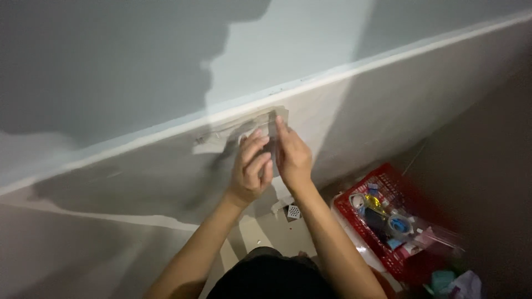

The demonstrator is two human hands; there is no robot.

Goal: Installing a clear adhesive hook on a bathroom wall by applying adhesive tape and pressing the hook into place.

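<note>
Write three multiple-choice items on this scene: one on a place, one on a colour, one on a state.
1. Where is the basket?
A. on the floor at the right
B. hung on the wall
C. in the left hand

2. What colour is the basket?
A. blue
B. red
C. white

3. How does the transparent strip lie?
A. rolled up in the basket
B. flat against the wall, under both hands
C. loose on the floor

Answers: 1 A, it sits low beside the right arm. 2 B, its mesh is red. 3 B, the left hand and right hand press it there.
</note>
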